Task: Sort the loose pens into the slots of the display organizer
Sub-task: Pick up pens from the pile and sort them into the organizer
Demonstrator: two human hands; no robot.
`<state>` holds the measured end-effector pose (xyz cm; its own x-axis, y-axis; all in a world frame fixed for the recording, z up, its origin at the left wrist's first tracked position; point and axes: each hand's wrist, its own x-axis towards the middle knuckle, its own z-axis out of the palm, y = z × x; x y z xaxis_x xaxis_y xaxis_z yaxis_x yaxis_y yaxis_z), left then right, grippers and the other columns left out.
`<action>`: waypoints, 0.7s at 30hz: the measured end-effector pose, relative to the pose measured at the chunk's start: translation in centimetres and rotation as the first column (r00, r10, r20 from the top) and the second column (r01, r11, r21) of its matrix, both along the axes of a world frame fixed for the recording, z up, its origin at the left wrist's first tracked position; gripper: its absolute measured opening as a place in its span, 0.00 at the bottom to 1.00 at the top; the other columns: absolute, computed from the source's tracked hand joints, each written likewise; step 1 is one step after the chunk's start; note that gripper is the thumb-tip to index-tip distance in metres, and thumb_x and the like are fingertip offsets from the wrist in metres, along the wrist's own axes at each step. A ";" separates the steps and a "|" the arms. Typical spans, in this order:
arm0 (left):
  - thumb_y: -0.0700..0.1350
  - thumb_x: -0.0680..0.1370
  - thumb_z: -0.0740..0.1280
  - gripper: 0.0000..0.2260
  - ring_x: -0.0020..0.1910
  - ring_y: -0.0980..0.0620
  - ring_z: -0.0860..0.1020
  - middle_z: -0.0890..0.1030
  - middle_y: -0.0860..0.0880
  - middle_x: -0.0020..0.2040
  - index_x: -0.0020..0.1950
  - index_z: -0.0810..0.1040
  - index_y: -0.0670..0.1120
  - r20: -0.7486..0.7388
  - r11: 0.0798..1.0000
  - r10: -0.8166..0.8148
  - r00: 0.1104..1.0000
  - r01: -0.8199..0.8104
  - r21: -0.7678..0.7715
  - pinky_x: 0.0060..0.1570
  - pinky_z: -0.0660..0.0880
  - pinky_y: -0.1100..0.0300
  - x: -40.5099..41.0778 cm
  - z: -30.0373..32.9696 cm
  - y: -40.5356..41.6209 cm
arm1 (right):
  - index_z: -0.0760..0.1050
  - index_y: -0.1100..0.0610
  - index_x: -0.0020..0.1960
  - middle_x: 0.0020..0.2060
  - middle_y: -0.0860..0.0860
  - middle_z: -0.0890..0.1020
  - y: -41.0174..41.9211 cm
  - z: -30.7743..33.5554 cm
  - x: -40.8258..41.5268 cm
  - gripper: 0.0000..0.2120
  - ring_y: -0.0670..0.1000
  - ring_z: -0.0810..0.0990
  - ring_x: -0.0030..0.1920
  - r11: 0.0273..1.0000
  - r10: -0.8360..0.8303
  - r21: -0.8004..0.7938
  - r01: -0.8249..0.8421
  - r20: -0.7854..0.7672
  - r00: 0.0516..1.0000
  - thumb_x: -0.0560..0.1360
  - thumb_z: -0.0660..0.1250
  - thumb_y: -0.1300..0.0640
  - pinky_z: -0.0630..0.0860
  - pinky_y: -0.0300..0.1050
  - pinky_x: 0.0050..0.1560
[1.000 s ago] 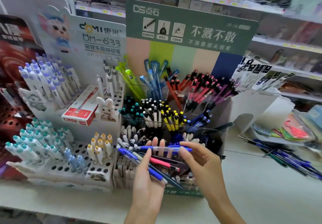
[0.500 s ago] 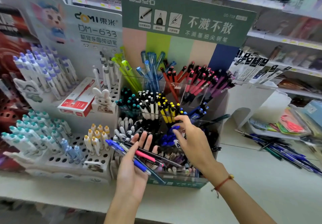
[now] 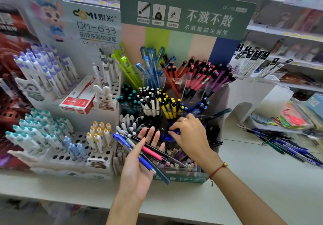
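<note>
The green display organizer (image 3: 181, 179) stands on the shelf, its clear slots packed with pens sorted by colour. My left hand (image 3: 138, 170) is palm up in front of it and holds a bundle of loose pens (image 3: 150, 153) across the palm: blue, pink and black ones, fingers stretched out. My right hand (image 3: 190, 137) reaches into the middle of the organizer, where its curled fingertips pinch a blue pen (image 3: 174, 132) among other blue pens in a slot. Yellow-capped pens (image 3: 168, 107) stand just behind that slot.
A white Domi pen stand (image 3: 73, 156) with round holes sits to the left, with a red box (image 3: 78, 100) on it. Several loose blue and dark pens (image 3: 286, 146) lie on the shelf at the right, near a white holder (image 3: 253, 93). Stocked shelves rise behind.
My right hand took a blue pen from above the bundle and carried it up into the organizer's blue slot. My left hand kept the bundle and opened its fingers wider.
</note>
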<state>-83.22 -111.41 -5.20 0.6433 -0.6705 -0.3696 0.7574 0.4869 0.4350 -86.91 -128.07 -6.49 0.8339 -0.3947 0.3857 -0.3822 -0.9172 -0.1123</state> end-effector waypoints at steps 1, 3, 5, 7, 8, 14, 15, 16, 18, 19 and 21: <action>0.41 0.81 0.56 0.14 0.58 0.48 0.81 0.82 0.45 0.58 0.63 0.76 0.44 0.013 0.999 -0.036 0.999 0.036 0.004 0.62 0.71 0.47 0.0 0.1 0.0 | 0.85 0.52 0.45 0.40 0.48 0.84 0.1 0.2 0.0 0.07 0.54 0.76 0.44 1.000 0.017 0.005 -0.017 -0.010 1.000 0.70 0.75 0.50 0.72 0.47 0.41; 0.40 0.81 0.57 0.14 0.58 0.47 0.80 0.82 0.45 0.59 0.64 0.76 0.42 0.038 0.990 -0.138 0.990 0.136 0.041 0.61 0.73 0.46 0.2 0.2 0.2 | 0.84 0.50 0.51 0.43 0.46 0.82 1.0 1.1 -0.4 0.09 0.51 0.74 0.47 0.993 0.024 0.111 -0.027 0.035 0.999 0.74 0.71 0.49 0.73 0.45 0.43; 0.39 0.80 0.59 0.14 0.57 0.45 0.81 0.82 0.43 0.58 0.63 0.77 0.41 0.080 0.964 -0.253 0.964 0.243 0.111 0.55 0.78 0.46 0.4 0.3 0.5 | 0.82 0.49 0.51 0.40 0.44 0.78 2.3 2.3 -0.7 0.07 0.45 0.73 0.44 0.949 0.038 0.307 -0.073 0.117 0.992 0.76 0.67 0.49 0.73 0.43 0.43; 0.38 0.79 0.60 0.13 0.56 0.45 0.81 0.82 0.42 0.57 0.61 0.78 0.40 0.111 0.936 -0.332 0.937 0.313 0.160 0.49 0.81 0.50 0.6 0.3 0.8 | 0.82 0.49 0.51 0.39 0.45 0.75 3.2 3.8 -0.5 0.07 0.43 0.75 0.39 0.807 0.106 0.567 -0.164 0.134 0.985 0.78 0.65 0.51 0.76 0.46 0.43; 0.37 0.79 0.60 0.12 0.54 0.45 0.82 0.83 0.41 0.56 0.61 0.78 0.40 0.110 0.926 -0.358 0.927 0.337 0.172 0.48 0.81 0.50 0.7 0.2 1.0 | 0.82 0.50 0.52 0.40 0.46 0.76 3.4 4.5 -0.3 0.08 0.43 0.76 0.38 0.727 0.149 0.663 -0.179 0.102 0.984 0.79 0.64 0.52 0.76 0.48 0.44; 0.38 0.76 0.63 0.15 0.52 0.43 0.83 0.82 0.38 0.55 0.63 0.76 0.38 0.139 0.894 -0.433 0.890 0.405 0.192 0.50 0.80 0.47 1.2 0.3 1.6 | 0.83 0.51 0.54 0.34 0.40 0.77 2.6 6.4 0.8 0.11 0.39 0.71 0.30 0.635 0.402 0.767 -0.097 -0.221 0.889 0.75 0.69 0.49 0.66 0.30 0.32; 0.38 0.76 0.63 0.15 0.54 0.43 0.82 0.82 0.39 0.55 0.63 0.76 0.38 0.151 0.900 -0.423 0.893 0.396 0.182 0.51 0.80 0.46 1.4 0.3 1.7 | 0.83 0.52 0.53 0.32 0.39 0.77 2.7 6.3 0.8 0.10 0.38 0.70 0.28 0.610 0.388 0.787 -0.086 -0.202 0.899 0.75 0.70 0.50 0.65 0.30 0.31; 0.38 0.77 0.63 0.15 0.56 0.43 0.81 0.82 0.40 0.56 0.63 0.76 0.39 0.168 0.908 -0.408 0.898 0.380 0.174 0.53 0.79 0.46 1.5 0.2 1.7 | 0.83 0.53 0.52 0.29 0.37 0.77 2.7 6.2 0.8 0.09 0.37 0.71 0.27 0.574 0.359 0.815 -0.082 -0.160 0.920 0.75 0.70 0.51 0.65 0.28 0.31; 0.40 0.79 0.60 0.15 0.58 0.47 0.80 0.81 0.43 0.59 0.64 0.76 0.42 0.205 0.936 -0.345 0.916 0.319 0.148 0.54 0.79 0.49 2.0 0.1 1.8 | 0.82 0.55 0.52 0.32 0.38 0.80 2.6 6.2 0.9 0.07 0.34 0.74 0.30 0.481 0.238 0.871 -0.102 -0.017 0.971 0.76 0.69 0.55 0.67 0.26 0.32; 0.41 0.80 0.59 0.15 0.59 0.49 0.80 0.81 0.44 0.60 0.65 0.76 0.43 0.210 0.955 -0.289 0.934 0.268 0.126 0.54 0.79 0.52 2.3 0.0 1.9 | 0.81 0.56 0.53 0.36 0.41 0.81 2.5 6.4 0.9 0.07 0.34 0.76 0.32 0.437 0.134 0.892 -0.116 0.063 0.989 0.77 0.68 0.56 0.70 0.26 0.34; 0.42 0.78 0.59 0.16 0.57 0.50 0.81 0.81 0.45 0.60 0.64 0.76 0.43 0.169 0.984 -0.170 0.971 0.156 0.089 0.55 0.77 0.54 3.0 -0.3 2.2 | 0.79 0.57 0.54 0.40 0.46 0.81 2.2 6.6 0.8 0.07 0.39 0.79 0.37 0.349 -0.106 0.917 -0.196 0.246 0.963 0.79 0.65 0.59 0.75 0.30 0.40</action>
